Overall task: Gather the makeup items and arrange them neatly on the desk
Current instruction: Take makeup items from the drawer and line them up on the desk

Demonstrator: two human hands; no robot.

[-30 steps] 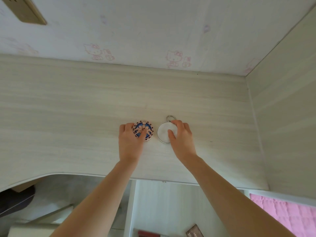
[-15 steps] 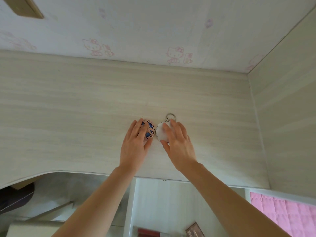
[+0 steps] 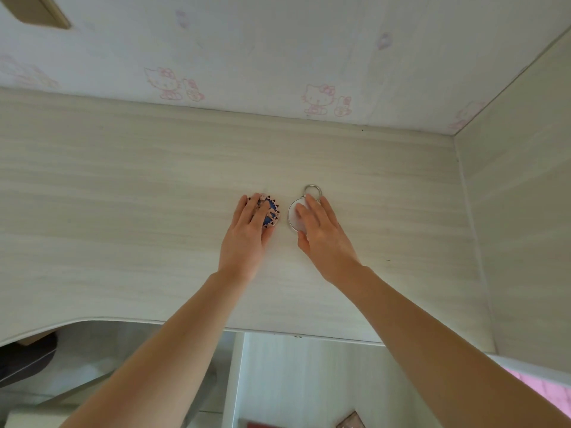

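I am leaning over the pale wood desk (image 3: pixel 123 211). My left hand (image 3: pixel 247 239) is resting flat, fingers straight, on the blue patterned compact (image 3: pixel 272 211). My right hand (image 3: pixel 324 239) is lying open on the white round compact (image 3: pixel 293 215), just right of it, ring (image 3: pixel 313 190) pointing far.

Both forearms are bare, with no sleeves showing. The left hand (image 3: pixel 247 239) and right hand (image 3: pixel 324 239) wear nothing: fingers and wrists carry only short, plain nails.
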